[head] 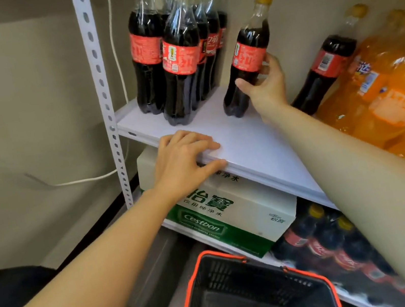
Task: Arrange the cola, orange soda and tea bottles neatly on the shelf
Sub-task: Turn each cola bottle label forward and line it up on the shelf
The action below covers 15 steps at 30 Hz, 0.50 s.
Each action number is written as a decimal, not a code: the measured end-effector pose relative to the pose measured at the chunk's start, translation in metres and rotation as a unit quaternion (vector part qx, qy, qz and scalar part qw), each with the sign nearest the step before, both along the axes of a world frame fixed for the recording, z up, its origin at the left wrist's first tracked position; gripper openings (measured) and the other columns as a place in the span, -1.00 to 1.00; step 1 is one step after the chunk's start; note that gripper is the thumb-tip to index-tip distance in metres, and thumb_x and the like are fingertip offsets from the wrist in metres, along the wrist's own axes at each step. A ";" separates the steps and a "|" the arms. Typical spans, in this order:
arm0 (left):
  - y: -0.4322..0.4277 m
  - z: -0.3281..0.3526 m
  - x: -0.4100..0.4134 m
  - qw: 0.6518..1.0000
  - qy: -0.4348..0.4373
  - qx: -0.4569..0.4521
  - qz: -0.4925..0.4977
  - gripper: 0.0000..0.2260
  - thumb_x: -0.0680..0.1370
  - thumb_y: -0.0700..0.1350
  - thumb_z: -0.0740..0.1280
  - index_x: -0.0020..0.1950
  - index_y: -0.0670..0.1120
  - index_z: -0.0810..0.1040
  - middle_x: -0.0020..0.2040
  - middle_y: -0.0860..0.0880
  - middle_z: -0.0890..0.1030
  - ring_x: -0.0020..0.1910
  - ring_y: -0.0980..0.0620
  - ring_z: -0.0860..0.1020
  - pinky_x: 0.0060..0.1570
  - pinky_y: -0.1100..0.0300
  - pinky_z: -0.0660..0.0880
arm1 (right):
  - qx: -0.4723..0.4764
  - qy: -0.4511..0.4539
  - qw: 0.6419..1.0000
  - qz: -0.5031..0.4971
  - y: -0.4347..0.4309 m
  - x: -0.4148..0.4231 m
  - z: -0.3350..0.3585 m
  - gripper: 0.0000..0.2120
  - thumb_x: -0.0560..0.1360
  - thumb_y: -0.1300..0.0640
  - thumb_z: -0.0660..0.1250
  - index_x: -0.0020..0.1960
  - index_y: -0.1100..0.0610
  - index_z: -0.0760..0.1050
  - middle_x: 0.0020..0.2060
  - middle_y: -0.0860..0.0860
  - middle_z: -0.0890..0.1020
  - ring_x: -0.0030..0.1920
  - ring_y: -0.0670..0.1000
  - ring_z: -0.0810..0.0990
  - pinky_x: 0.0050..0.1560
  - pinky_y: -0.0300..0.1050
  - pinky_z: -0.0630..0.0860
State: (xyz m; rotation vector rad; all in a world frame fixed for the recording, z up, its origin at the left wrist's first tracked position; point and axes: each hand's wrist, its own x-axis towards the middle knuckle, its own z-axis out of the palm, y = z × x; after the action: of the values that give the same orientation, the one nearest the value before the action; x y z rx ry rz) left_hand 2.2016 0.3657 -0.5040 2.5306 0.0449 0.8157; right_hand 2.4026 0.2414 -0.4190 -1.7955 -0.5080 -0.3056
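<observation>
On the white shelf (pixel 241 136), right hand (pixel 264 86) gripped a tilted cola bottle (pixel 247 57) beside the grouped cola bottles (pixel 173 48), left hand (pixel 183 160) rested fingers straight on the shelf edge, orange soda bottles (pixel 393 84) at right

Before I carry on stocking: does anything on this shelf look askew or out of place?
The held cola bottle, gripped by the right hand, leans apart from the cola group; a lone cola bottle tilts beside the orange soda pack. No spill shows.
</observation>
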 end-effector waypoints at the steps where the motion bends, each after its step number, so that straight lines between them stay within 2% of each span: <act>1: 0.003 0.001 0.002 1.000 0.002 -0.001 -0.005 -0.63 0.51 0.32 0.38 0.20 0.16 0.69 0.23 0.17 0.64 0.23 0.07 0.49 0.26 0.03 0.27 | -0.009 -0.006 1.000 0.007 0.005 0.008 -0.005 -0.24 0.38 0.38 0.54 0.50 0.17 0.30 0.12 -0.03 0.57 0.06 -0.05 0.61 0.10 -0.27 0.55; 3: 0.006 -0.002 0.003 1.000 -0.008 -0.006 -0.007 -0.60 0.51 0.35 0.34 0.19 0.16 0.69 0.23 0.18 0.63 0.23 0.09 0.49 0.28 0.03 0.27 | -0.027 -0.014 0.999 0.023 0.012 0.022 -0.017 -0.13 0.36 0.43 0.51 0.57 0.13 0.21 0.19 -0.01 0.57 0.13 -0.03 0.59 0.21 -0.15 0.57; 7: 0.002 -0.008 0.007 0.999 -0.033 -0.042 0.000 -0.57 0.46 0.39 0.29 0.13 0.18 0.70 0.19 0.22 0.64 0.22 0.13 0.47 0.29 0.12 0.20 | -0.034 -0.018 0.999 0.021 0.026 0.049 -0.032 -0.09 0.37 0.38 0.51 0.60 0.10 0.17 0.33 0.09 0.57 0.30 0.08 0.58 0.35 0.08 0.52; 11: 0.002 -0.012 0.009 0.997 -0.046 -0.055 -0.003 -0.59 0.46 0.38 0.32 0.11 0.17 0.70 0.18 0.22 0.64 0.23 0.14 0.46 0.28 0.18 0.15 | -0.040 -0.025 0.999 0.006 0.043 0.072 -0.034 -0.03 0.36 0.32 0.54 0.63 0.15 0.12 0.42 0.07 0.53 0.40 0.06 0.52 0.45 0.08 0.43; 15: 0.000 -0.014 0.011 0.996 -0.052 -0.067 -0.003 -0.61 0.45 0.38 0.35 0.09 0.17 0.70 0.17 0.23 0.64 0.23 0.16 0.46 0.28 0.21 0.14 | -0.065 -0.032 0.997 -0.004 0.050 0.085 -0.036 -0.02 0.38 0.26 0.55 0.64 0.09 0.09 0.43 0.05 0.52 0.39 0.07 0.52 0.43 0.07 0.43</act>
State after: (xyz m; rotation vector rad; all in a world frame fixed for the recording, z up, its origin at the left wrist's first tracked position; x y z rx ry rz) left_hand 2.2127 0.3660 -0.5184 2.3586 0.0555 0.9093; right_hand 2.4871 0.2916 -0.4550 -1.9196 -0.5766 -0.3435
